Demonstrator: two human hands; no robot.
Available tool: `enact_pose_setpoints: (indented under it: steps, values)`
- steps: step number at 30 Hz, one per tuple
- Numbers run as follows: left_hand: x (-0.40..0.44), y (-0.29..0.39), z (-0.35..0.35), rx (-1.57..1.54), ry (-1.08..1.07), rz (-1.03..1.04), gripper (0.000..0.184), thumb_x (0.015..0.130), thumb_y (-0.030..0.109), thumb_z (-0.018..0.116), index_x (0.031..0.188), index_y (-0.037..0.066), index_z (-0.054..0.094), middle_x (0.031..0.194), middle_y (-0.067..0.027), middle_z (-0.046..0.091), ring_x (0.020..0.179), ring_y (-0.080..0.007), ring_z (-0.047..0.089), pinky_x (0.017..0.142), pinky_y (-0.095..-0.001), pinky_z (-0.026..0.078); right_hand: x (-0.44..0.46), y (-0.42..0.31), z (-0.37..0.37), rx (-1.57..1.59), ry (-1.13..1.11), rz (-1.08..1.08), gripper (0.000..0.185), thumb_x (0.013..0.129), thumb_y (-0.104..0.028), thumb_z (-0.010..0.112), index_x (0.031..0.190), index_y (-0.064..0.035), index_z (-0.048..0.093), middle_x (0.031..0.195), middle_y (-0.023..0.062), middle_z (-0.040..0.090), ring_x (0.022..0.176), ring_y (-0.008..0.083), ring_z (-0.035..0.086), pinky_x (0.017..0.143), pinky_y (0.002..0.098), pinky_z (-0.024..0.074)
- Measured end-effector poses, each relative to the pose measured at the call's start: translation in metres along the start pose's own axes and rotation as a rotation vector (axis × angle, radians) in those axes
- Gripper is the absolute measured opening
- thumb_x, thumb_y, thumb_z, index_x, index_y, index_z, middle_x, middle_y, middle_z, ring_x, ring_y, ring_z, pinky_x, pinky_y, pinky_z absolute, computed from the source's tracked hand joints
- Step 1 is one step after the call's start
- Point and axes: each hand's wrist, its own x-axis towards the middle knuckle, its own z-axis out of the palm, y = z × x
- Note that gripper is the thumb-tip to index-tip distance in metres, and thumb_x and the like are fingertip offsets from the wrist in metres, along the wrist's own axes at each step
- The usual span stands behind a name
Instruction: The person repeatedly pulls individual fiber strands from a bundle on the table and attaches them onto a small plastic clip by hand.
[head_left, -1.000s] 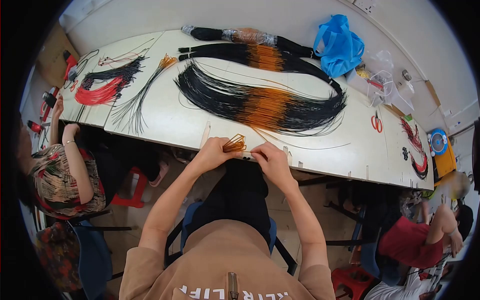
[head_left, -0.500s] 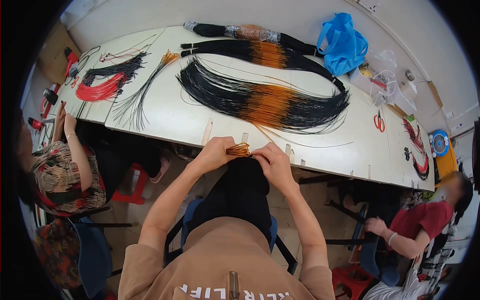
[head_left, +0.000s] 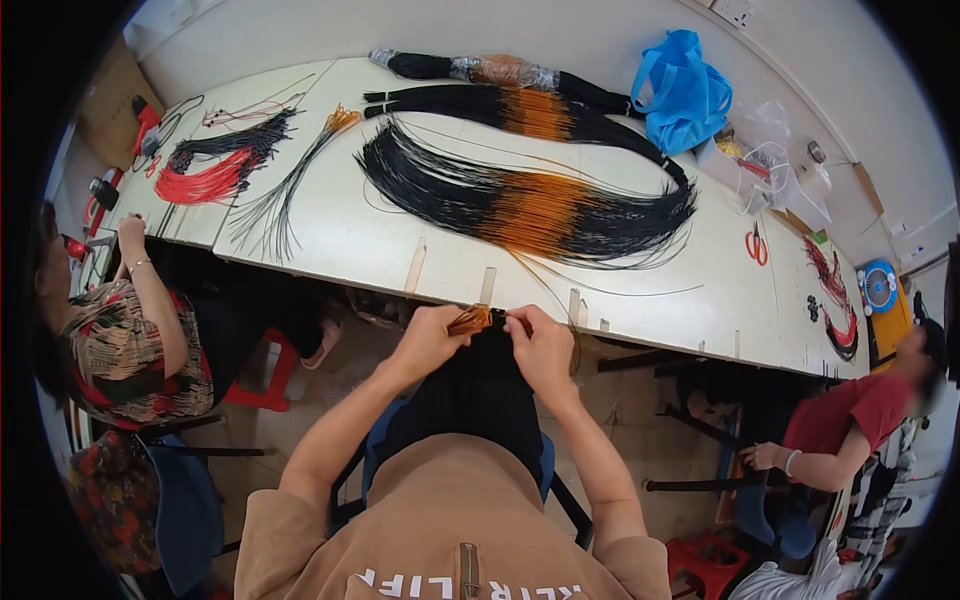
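Observation:
My left hand (head_left: pixel 430 340) is closed around a small bunch of orange cords (head_left: pixel 470 320) in front of the table's near edge. Close beside it, my right hand (head_left: pixel 542 348) has thumb and fingers pinched at a short dark piece by the end of that bunch. Fingers hide most of this piece, so its kind is unclear. Beyond my hands, a wide fan of black cords with an orange middle (head_left: pixel 535 208) lies on the white table (head_left: pixel 330 200). A smaller bunch of cords with looped orange ends (head_left: pixel 340 120) rests to its left.
Behind the fan are tied cord bundles (head_left: pixel 535 112) and a blue bag (head_left: pixel 685 95). Orange-handled scissors (head_left: pixel 756 245) lie to the right. Red and black cords (head_left: pixel 205 172) are at the left. One person sits on each side. Upright slats (head_left: pixel 488 285) line the near edge.
Both hands have moved slightly down, toward me. The orange bunch has turned in my left hand, and a dark piece now shows between the hands.

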Motion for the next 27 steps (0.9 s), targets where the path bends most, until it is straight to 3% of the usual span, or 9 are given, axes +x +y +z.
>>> enact_pose_setpoints:
  steps: [1, 5, 6, 10, 16, 20, 27]
  values:
    - [-0.006, 0.0, 0.006, 0.0, 0.0, -0.003, 0.011, 0.08, 0.006, 0.069, 0.085, -0.004, 0.069, 0.068, -0.0068, 0.064, 0.055, -0.0179, 0.056, 0.056, -0.0293, 0.044, -0.004, -0.001, 0.005, 0.0, -0.002, 0.002, 0.008, 0.087, -0.002, 0.062, 0.093, -0.0015, 0.068, 0.085, 0.0059, 0.063, 0.064, 0.0162, 0.057, 0.062, 0.0252, 0.0461]
    - [-0.024, -0.005, 0.031, -0.175, 0.03, -0.208, 0.008, 0.082, -0.001, 0.063, 0.088, -0.004, 0.069, 0.067, -0.0051, 0.065, 0.058, -0.0104, 0.055, 0.056, -0.0233, 0.044, -0.017, 0.0, 0.033, 0.895, 0.1, 0.411, 0.011, 0.092, -0.006, 0.061, 0.1, 0.0011, 0.064, 0.086, 0.0082, 0.065, 0.066, 0.0145, 0.06, 0.065, 0.0237, 0.05]
    - [-0.027, -0.008, 0.033, -0.176, 0.03, -0.21, 0.008, 0.082, -0.001, 0.063, 0.088, -0.004, 0.069, 0.067, -0.0051, 0.065, 0.058, -0.0104, 0.055, 0.056, -0.0233, 0.044, -0.021, 0.004, 0.038, 0.895, 0.098, 0.413, 0.011, 0.092, -0.006, 0.061, 0.1, 0.0011, 0.064, 0.086, 0.0082, 0.065, 0.066, 0.0145, 0.06, 0.065, 0.0237, 0.05]
    - [-0.031, -0.02, 0.039, -0.167, -0.002, -0.164, 0.018, 0.086, 0.012, 0.065, 0.079, -0.003, 0.071, 0.063, -0.0061, 0.066, 0.056, -0.0117, 0.056, 0.054, -0.0237, 0.043, -0.036, 0.025, 0.054, 1.335, -0.059, 0.526, 0.015, 0.094, -0.01, 0.06, 0.101, 0.0035, 0.062, 0.092, 0.0096, 0.066, 0.075, 0.0128, 0.062, 0.069, 0.0234, 0.0517]
    - [-0.035, -0.029, 0.015, -0.179, -0.118, -0.197, 0.016, 0.09, 0.009, 0.061, 0.092, -0.005, 0.07, 0.076, -0.0056, 0.068, 0.058, -0.0111, 0.055, 0.057, -0.0212, 0.044, -0.06, 0.021, 0.057, 1.301, -0.019, 0.542, 0.014, 0.093, -0.009, 0.062, 0.1, 0.0028, 0.063, 0.093, 0.0089, 0.066, 0.079, 0.0125, 0.062, 0.077, 0.0212, 0.0495]
    - [-0.01, -0.004, 0.025, -0.426, 0.063, -0.287, 0.02, 0.093, 0.013, 0.061, 0.094, -0.005, 0.07, 0.079, -0.0062, 0.067, 0.054, -0.0077, 0.049, 0.051, -0.0188, 0.039, -0.068, 0.024, 0.053, 1.263, -0.065, 0.543, 0.016, 0.093, -0.011, 0.063, 0.102, 0.0023, 0.061, 0.097, 0.0087, 0.064, 0.087, 0.0136, 0.061, 0.085, 0.0248, 0.0497]
    - [-0.002, 0.009, 0.035, -0.573, -0.045, -0.454, 0.025, 0.092, 0.02, 0.062, 0.093, -0.003, 0.072, 0.079, -0.0056, 0.069, 0.055, -0.0097, 0.05, 0.056, -0.0213, 0.044, -0.074, 0.032, 0.049, 1.144, -0.105, 0.523, 0.012, 0.093, -0.008, 0.061, 0.098, 0.0026, 0.063, 0.095, 0.0092, 0.065, 0.083, 0.0147, 0.062, 0.083, 0.0242, 0.0499]
